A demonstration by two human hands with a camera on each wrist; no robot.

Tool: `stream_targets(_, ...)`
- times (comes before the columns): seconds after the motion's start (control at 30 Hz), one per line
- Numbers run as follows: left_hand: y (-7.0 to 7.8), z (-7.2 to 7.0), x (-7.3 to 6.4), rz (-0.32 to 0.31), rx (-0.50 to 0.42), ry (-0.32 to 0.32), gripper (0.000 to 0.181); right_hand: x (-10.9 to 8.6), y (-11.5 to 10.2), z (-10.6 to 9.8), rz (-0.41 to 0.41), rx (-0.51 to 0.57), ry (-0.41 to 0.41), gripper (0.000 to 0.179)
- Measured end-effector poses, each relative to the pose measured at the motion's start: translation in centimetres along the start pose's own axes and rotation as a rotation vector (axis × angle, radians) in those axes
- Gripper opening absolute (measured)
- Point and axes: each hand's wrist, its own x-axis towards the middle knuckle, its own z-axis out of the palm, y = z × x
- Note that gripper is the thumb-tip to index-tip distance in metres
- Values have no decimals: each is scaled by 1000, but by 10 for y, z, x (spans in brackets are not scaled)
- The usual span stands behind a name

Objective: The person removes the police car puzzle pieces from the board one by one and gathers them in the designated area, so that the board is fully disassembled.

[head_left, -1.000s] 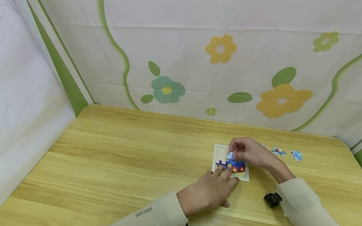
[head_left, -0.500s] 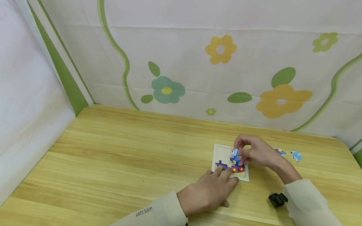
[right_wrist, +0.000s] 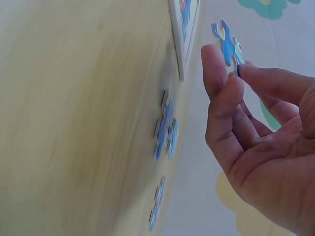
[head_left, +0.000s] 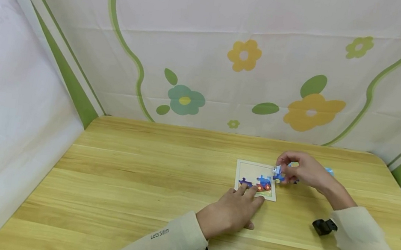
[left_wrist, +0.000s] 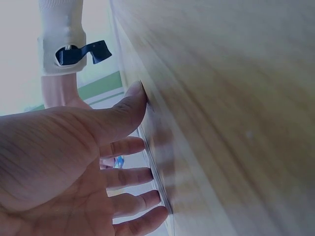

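A small square puzzle board [head_left: 250,168] lies on the table in the head view, its upper part bare. In its lower part sit a purple puzzle piece [head_left: 245,183] and blue pieces with red wheels [head_left: 265,181]. My left hand [head_left: 230,213] rests with extended fingers on the board's near edge; the left wrist view shows the fingertips [left_wrist: 142,174] along that edge. Just past the board's right edge, my right hand [head_left: 306,171] pinches a blue and white puzzle piece [head_left: 277,173] between thumb and finger. That piece [right_wrist: 228,46] is held above the table in the right wrist view.
Several loose puzzle pieces [right_wrist: 164,125] lie on the table beyond the board, partly hidden under my right hand in the head view. A light blue piece [head_left: 329,171] shows behind that hand. A flower-patterned cloth [head_left: 210,57] hangs along the table's back edge.
My right hand has drawn the blue and white puzzle piece off the board and moved it right, past the board's edge, over the loose pieces. The left hand has stayed in place.
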Motion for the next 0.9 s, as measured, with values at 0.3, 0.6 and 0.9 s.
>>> stream_targets(0.3,0,1,0,0,-13,4,70,-16,18,-18,33,-13,71,21)
stream_targets(0.6,1,1,-1,2,-11,1,72,-28,35,-40,124,5,102,26)
stream_targets(0.9,1,1,-1,0,-14,2,71,-32,49,-52,165,-23,90,28)
